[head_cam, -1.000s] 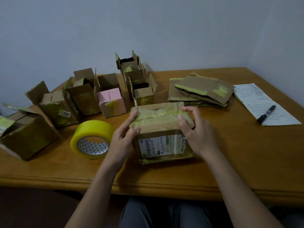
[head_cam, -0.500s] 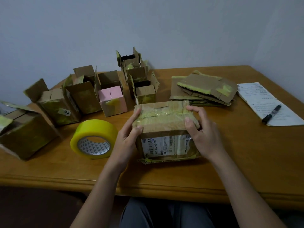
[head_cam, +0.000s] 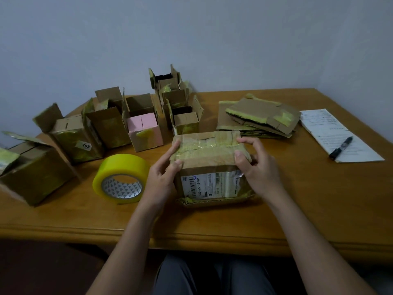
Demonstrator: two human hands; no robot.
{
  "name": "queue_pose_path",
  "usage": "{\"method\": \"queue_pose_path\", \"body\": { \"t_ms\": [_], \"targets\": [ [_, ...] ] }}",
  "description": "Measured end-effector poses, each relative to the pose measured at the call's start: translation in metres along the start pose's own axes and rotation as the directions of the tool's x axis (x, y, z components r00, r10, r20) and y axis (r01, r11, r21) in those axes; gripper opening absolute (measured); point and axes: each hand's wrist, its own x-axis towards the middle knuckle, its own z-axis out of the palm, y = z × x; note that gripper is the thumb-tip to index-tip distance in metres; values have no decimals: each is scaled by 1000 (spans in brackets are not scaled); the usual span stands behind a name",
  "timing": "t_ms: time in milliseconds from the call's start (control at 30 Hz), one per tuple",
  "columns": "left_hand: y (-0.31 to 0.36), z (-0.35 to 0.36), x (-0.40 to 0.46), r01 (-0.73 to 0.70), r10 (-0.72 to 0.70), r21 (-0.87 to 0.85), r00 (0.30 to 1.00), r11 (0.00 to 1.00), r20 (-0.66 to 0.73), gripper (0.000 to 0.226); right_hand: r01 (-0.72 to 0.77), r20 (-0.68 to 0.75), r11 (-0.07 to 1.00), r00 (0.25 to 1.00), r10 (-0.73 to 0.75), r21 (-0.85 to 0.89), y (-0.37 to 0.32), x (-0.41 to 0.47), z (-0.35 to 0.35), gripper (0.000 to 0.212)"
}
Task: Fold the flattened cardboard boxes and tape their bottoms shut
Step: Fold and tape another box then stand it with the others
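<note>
With our left hand (head_cam: 162, 177) and right hand (head_cam: 258, 167) gripping the box (head_cam: 210, 167), its taped flaps could spring open toward twelve o'clock if we let go.

Bare table (head_cam: 319, 199) lies open right of the held box (head_cam: 212, 167); the tape roll (head_cam: 122, 178) crowds its left; folded boxes (head_cam: 119, 128) wall off behind.

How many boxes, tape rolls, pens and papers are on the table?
Folded-up boxes: 8, counting the box held by the left hand and right hand; the back cluster is hard to separate
Stack of flattened boxes: 1
Yellow tape roll: 1
Black pen: 1
Paper: 1
Total: 12
</note>
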Motion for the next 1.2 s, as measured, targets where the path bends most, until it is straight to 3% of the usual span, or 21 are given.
{"method": "queue_pose_path", "body": {
  "t_ms": [67, 200, 333, 467, 600, 700, 767, 833, 900, 1033, 1200],
  "targets": [
    [4, 0, -2, 5, -4, 10, 1000, 1000, -7, 48, -24, 41, 999, 999, 26, -43, -5, -2, -3, 52],
    [17, 0, -8, -21, 22, 124, 1000, 992, -2, 65, -94, 150, 987, 982, 113, -128, -12, -6, -9, 58],
    [35, -10, -20, -79, 77, 243, 997, 967, 19, 71, -112, 128, 961, 981, 148, -254, -27, -5, -13, 60],
    [50, -34, -29, -145, 205, 384, 971, 912, -122, 52, -108, 87, 944, 986, 141, -311, -47, -5, -18, 58],
    [56, -63, -42, -230, 410, 467, 851, 854, -329, 21, -24, -27, 949, 999, 16, -313, -78, -9, -10, 53],
    [45, -87, -51, -193, 451, 538, 796, 821, -403, 29, 158, -143, 950, 969, -202, -269, -110, -22, 12, 40],
    [30, -101, -54, -91, 390, 578, 820, 811, -418, 43, 281, -135, 950, 945, -299, -137, -128, -38, 35, 31],
    [14, -111, -57, 24, 262, 554, 863, 832, -432, 55, 349, -20, 937, 937, -349, -2, -137, -55, 62, 25],
    [2, -115, -59, 97, 130, 472, 895, 876, -426, 62, 327, 137, 943, 933, -333, 64, -133, -69, 88, 25],
    [-11, -120, -60, 141, 7, 352, 921, 925, -389, 65, 107, 371, 994, 923, -101, 7, -100, -73, 121, 36],
    [-22, -129, -52, 141, -38, 330, 953, 934, -300, 62, -5, 352, 985, 934, 67, -175, -74, -62, 132, 46]
  ]
}}
